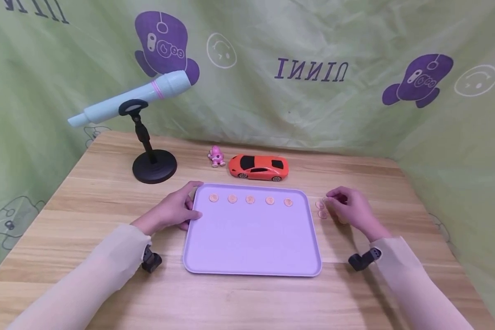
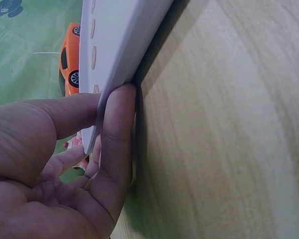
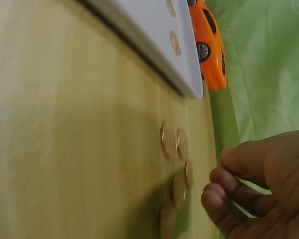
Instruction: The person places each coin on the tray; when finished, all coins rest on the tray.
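A lilac tray (image 1: pixel 253 243) lies on the wooden table, with several copper coins (image 1: pixel 250 200) in a row along its far side. My left hand (image 1: pixel 175 207) grips the tray's left edge near the far corner. In the left wrist view the thumb (image 2: pixel 72 113) lies over the rim and a finger (image 2: pixel 120 119) passes beneath it. To the right of the tray, my right hand (image 1: pixel 350 207) hovers over several loose coins (image 3: pixel 178 190). Its fingers are loosely bent, thumb near fingertips, and no coin shows between them in the right wrist view.
Behind the tray stand an orange toy car (image 1: pixel 259 167) and a small pink figure (image 1: pixel 216 156). A light blue microphone (image 1: pixel 128 101) rests on a black stand (image 1: pixel 154 166) at the back left. Green printed cloth (image 1: pixel 247 114) hangs behind the table.
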### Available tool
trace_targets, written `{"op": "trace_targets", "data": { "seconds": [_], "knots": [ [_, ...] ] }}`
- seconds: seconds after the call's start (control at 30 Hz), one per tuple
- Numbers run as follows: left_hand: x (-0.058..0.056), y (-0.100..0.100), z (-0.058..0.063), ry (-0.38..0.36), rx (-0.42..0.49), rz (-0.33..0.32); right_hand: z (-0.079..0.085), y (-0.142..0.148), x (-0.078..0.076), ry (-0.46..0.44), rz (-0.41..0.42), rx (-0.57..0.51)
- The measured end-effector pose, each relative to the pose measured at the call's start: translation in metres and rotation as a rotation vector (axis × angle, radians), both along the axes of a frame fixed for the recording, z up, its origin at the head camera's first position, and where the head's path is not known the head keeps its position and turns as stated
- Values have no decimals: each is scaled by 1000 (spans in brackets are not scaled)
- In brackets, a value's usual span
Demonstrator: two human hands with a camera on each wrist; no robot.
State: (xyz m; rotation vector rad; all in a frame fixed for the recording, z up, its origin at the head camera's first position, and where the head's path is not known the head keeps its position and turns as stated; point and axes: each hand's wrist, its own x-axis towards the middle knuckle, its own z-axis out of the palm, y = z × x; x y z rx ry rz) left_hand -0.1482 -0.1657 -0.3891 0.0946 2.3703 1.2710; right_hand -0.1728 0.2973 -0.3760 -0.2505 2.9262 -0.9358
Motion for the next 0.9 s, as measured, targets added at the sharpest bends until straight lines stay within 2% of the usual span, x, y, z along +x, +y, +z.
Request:
{"op": "trace_targets", "data": {
  "seconds": [0.17,0.37,0.6,0.9],
  "knots": [
    [0,-1,-1,-2,4,-2,-4,18,19,-47,-26,52],
    [0,-1,-2,4,-1,-5,-11,26,35,-8,1,90],
    [1,0,1,-2,-6,-3,-16,28,37,77,24,123],
    [0,0,0,2,-10,-4,-15,33,32,-53,-15,56]
  ]
}}
